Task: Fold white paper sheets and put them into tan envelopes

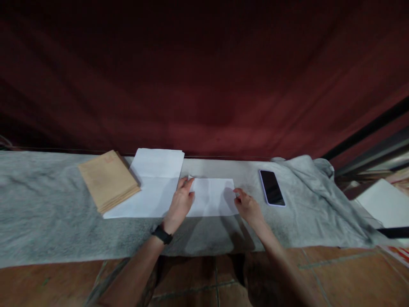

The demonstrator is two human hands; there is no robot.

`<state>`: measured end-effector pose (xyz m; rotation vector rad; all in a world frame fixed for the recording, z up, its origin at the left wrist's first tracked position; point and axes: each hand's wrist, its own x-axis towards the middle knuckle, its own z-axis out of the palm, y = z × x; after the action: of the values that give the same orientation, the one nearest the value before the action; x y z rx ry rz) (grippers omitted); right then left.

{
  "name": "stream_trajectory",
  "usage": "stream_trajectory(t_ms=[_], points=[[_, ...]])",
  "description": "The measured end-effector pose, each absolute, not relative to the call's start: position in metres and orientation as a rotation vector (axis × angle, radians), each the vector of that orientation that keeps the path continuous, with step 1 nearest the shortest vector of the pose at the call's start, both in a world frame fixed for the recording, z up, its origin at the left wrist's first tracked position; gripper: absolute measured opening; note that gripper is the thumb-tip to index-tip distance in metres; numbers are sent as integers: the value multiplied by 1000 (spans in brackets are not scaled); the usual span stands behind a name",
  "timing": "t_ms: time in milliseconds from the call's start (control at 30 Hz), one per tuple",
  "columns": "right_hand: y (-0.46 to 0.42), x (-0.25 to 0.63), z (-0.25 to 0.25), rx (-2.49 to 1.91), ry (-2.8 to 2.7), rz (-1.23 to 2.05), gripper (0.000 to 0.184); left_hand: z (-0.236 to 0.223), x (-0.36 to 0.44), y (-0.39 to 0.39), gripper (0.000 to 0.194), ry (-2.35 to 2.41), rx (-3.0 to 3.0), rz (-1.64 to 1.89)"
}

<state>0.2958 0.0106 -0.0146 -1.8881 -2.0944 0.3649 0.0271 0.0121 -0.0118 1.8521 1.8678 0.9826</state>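
Note:
A white sheet of paper (212,198), which looks folded over, lies crosswise on the grey cloth in front of me. My left hand (181,201), with a dark watch on its wrist, holds the sheet at its left edge, near the upper corner. At the right edge, the curled fingers of my right hand (248,207) grip the paper; the fingertips are partly hidden. Just left of my left hand lies a stack of larger white sheets (153,187) with a crease across it. Several brown paper envelopes (108,179) are piled partly over that stack.
A phone (272,188) in a light purple case lies right of my right hand. Grey cloth (47,204) covers the long surface and bunches up at the right. Behind it hangs a dark red curtain (204,106). Tiled floor (188,277) shows below the front edge.

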Motion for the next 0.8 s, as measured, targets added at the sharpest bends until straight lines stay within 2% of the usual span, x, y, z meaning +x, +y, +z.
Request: stream_trajectory(t_ms=[267, 400, 500, 633, 800], points=[[9, 300, -9, -1902, -2152, 387, 37, -4, 40, -1, 44, 2067, 2086, 741], [15, 295, -5, -1857, -2045, 339, 29, -8, 57, -8, 45, 1950, 2216, 790], [19, 275, -5, -1661, -1975, 375, 38, -17, 75, -13, 49, 1747, 2312, 795], [15, 233, -16, -1462, -2023, 499, 52, -29, 92, -18, 55, 1726, 2357, 688], [8, 207, -31, -1418, -2229, 413, 54, -36, 93, -17, 63, 1748, 2411, 582]])
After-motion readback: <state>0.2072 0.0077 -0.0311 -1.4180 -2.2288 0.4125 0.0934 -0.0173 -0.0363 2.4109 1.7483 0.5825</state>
